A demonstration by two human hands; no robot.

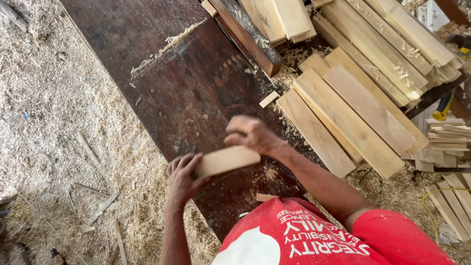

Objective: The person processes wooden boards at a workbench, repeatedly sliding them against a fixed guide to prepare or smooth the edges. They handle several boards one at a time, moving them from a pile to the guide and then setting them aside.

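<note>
Head view: left hand (pixel 182 175) grip closed on wood block (pixel 226 160); right hand (pixel 254 135) blurred, grip unclear.

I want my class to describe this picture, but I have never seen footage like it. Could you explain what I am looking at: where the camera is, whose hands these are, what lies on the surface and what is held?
There is no machine here. The one picture comes from a camera worn on a person's head, looking down, so the red shirt at the bottom is the wearer's own. The left hand grips one end of a small pale wooden block over a long dark board. The right hand is blurred just above the block's other end; whether it touches the block I cannot tell. On the dark board lie trails of sawdust and a few small offcuts. To the right, pale planks are stacked in piles. The floor on the left is covered in wood shavings.
</note>
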